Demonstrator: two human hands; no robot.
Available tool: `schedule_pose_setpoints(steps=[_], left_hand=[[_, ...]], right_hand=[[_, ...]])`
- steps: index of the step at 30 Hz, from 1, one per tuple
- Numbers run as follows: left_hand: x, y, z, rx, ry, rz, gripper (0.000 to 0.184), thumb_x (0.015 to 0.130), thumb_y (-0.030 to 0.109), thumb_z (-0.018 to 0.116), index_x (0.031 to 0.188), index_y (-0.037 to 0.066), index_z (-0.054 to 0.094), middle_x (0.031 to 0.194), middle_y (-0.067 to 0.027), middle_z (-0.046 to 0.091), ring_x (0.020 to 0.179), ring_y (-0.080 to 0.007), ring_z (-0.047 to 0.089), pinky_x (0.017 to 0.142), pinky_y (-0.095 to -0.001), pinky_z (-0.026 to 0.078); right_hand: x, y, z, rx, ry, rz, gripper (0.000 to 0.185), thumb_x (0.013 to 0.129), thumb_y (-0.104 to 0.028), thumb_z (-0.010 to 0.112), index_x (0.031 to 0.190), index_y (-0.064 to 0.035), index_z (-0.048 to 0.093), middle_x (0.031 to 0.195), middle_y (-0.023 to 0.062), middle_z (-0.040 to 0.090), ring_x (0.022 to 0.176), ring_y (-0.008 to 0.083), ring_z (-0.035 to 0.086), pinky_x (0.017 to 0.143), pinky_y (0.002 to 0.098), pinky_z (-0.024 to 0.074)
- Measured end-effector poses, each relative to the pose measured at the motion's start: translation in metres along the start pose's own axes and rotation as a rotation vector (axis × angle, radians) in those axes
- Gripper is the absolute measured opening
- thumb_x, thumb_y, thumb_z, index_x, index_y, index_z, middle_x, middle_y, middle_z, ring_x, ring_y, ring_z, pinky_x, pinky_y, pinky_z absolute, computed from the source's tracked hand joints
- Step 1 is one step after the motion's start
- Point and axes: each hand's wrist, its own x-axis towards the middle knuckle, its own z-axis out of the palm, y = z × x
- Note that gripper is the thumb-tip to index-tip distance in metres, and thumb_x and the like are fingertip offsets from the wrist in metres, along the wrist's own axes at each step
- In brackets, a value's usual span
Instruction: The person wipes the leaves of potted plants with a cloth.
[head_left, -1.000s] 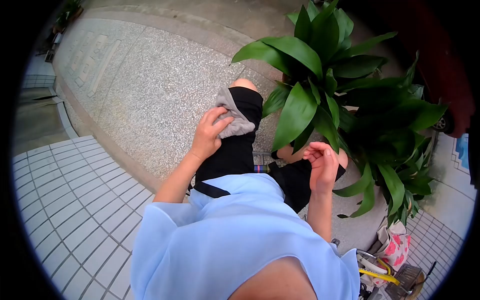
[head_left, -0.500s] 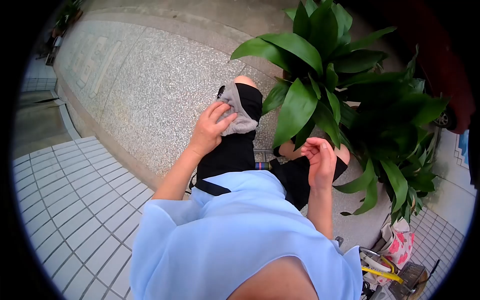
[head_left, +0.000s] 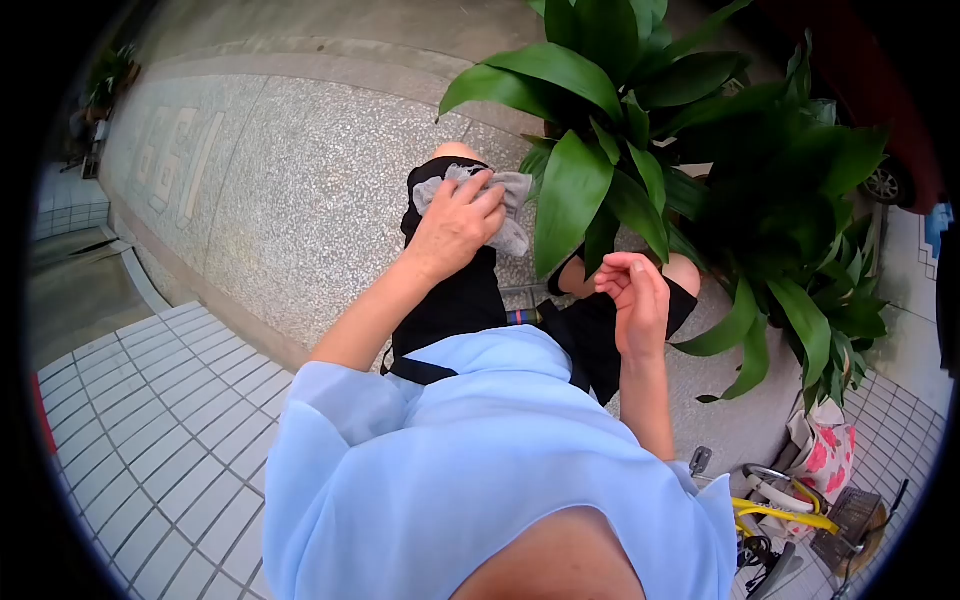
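A crumpled grey cloth (head_left: pixel 511 236) is bunched over my left knee, on the black trouser leg (head_left: pixel 470 283). My left hand (head_left: pixel 450 232) is closed on it from above, with folds showing on both sides of the fingers. My right hand (head_left: pixel 636 300) is raised over my right thigh, palm turned inward. Its fingers are loosely bent, with nothing in them. A broad green leaf (head_left: pixel 573 195) hangs just beyond the cloth and between the two hands.
Large leafy plants (head_left: pixel 740 190) crowd the front and right. At lower right are a yellow-framed bicycle (head_left: pixel 785 515) and a flowered bag (head_left: pixel 826 452). White tiles (head_left: pixel 160 420) lie at left, speckled paving (head_left: pixel 310 170) ahead. A dark red vehicle (head_left: pixel 880 90) stands at far right.
My left hand has moved forward and right over the knee, and the cloth is now gathered and bunched under it. My right hand has stayed nearly in place. The view has shifted slightly.
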Motion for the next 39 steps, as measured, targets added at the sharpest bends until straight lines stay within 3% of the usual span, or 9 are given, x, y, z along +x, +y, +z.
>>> schedule_pose_setpoints(steps=[5,9,14,17,19,23,30,35,39], left_hand=[[-0.067,-0.05,0.021,-0.049,0.306,-0.299,0.034,0.069,-0.002,0.057,0.101,0.007,0.066,0.117,-0.0105,0.061,0.11,-0.0325,0.057,0.085,-0.044,0.046],[-0.189,-0.115,0.039,-0.125,-0.377,-1.201,0.045,0.064,-0.01,0.048,0.104,0.003,0.066,0.106,-0.0192,0.063,0.099,-0.0377,0.06,0.087,-0.0402,0.048],[-0.136,-0.017,-0.034,-0.312,0.219,-0.682,0.05,0.063,-0.013,0.047,0.109,0.002,0.062,0.116,-0.0172,0.059,0.107,-0.0378,0.056,0.091,-0.0406,0.046],[-0.134,0.021,-0.026,-0.268,-0.012,-0.27,0.055,0.06,-0.009,0.053,0.112,0.006,0.061,0.118,-0.0145,0.056,0.111,-0.0362,0.052,0.097,-0.0431,0.043],[-0.177,0.015,0.004,-0.282,-0.053,-0.321,0.049,0.063,-0.008,0.054,0.109,0.006,0.063,0.115,-0.015,0.058,0.109,-0.0364,0.055,0.093,-0.0433,0.046],[-0.271,-0.055,0.033,-0.029,-0.997,-0.88,0.041,0.067,-0.01,0.051,0.104,0.004,0.063,0.11,-0.0178,0.059,0.101,-0.0398,0.057,0.083,-0.0453,0.049],[-0.064,0.016,-0.052,-0.096,0.309,-0.5,0.045,0.064,-0.007,0.054,0.107,0.004,0.065,0.112,-0.0169,0.057,0.105,-0.0362,0.055,0.086,-0.0426,0.046],[-0.034,0.065,0.044,0.256,-0.305,-0.065,0.024,0.076,0.011,0.057,0.096,0.007,0.07,0.114,-0.0152,0.059,0.115,-0.0298,0.049,0.095,-0.0483,0.035],[-0.027,0.101,0.071,-0.377,-0.9,-0.163,0.024,0.068,0.008,0.062,0.09,0.009,0.07,0.095,-0.0126,0.065,0.097,-0.0312,0.063,0.087,-0.0465,0.043]], right_hand=[[-0.01,-0.011,-0.016,-0.059,0.044,-0.067,0.028,0.101,-0.018,0.045,0.101,0.0052,0.061,0.09,0.0094,0.063,0.079,0.0149,0.062,0.073,0.0268,0.0509],[-0.012,0.005,-0.052,-0.01,0.183,0.009,0.03,0.101,-0.02,0.044,0.102,0.0046,0.062,0.089,0.009,0.063,0.079,0.0151,0.062,0.071,0.0271,0.0512],[-0.002,0.01,-0.049,-0.027,0.134,0.046,0.031,0.101,-0.02,0.044,0.103,0.0049,0.061,0.09,0.0088,0.063,0.08,0.0151,0.062,0.072,0.0269,0.0511],[0.006,0.004,-0.03,-0.016,0.077,0.037,0.03,0.101,-0.02,0.045,0.102,0.0051,0.062,0.09,0.0087,0.063,0.08,0.0151,0.062,0.072,0.027,0.0511],[0.007,0.001,-0.025,-0.028,0.042,0.035,0.03,0.101,-0.019,0.045,0.102,0.0049,0.062,0.09,0.0087,0.063,0.08,0.0151,0.062,0.073,0.0271,0.051],[0.007,0.004,-0.029,-0.063,0.041,0.011,0.028,0.101,-0.018,0.044,0.101,0.0044,0.062,0.089,0.0083,0.063,0.079,0.0147,0.061,0.072,0.0273,0.0509],[0.004,0.005,-0.021,-0.022,0.122,0.005,0.028,0.101,-0.018,0.046,0.099,0.004,0.063,0.087,0.008,0.063,0.077,0.0139,0.061,0.071,0.0265,0.051],[-0.002,-0.002,-0.02,-0.034,0.121,-0.07,0.027,0.101,-0.017,0.046,0.1,0.0042,0.063,0.088,0.0081,0.063,0.078,0.0144,0.061,0.071,0.0267,0.0508],[-0.019,-0.009,-0.036,-0.011,0.18,-0.093,0.027,0.101,-0.018,0.046,0.1,0.0039,0.062,0.087,0.0081,0.063,0.078,0.0144,0.061,0.071,0.0262,0.0506]])
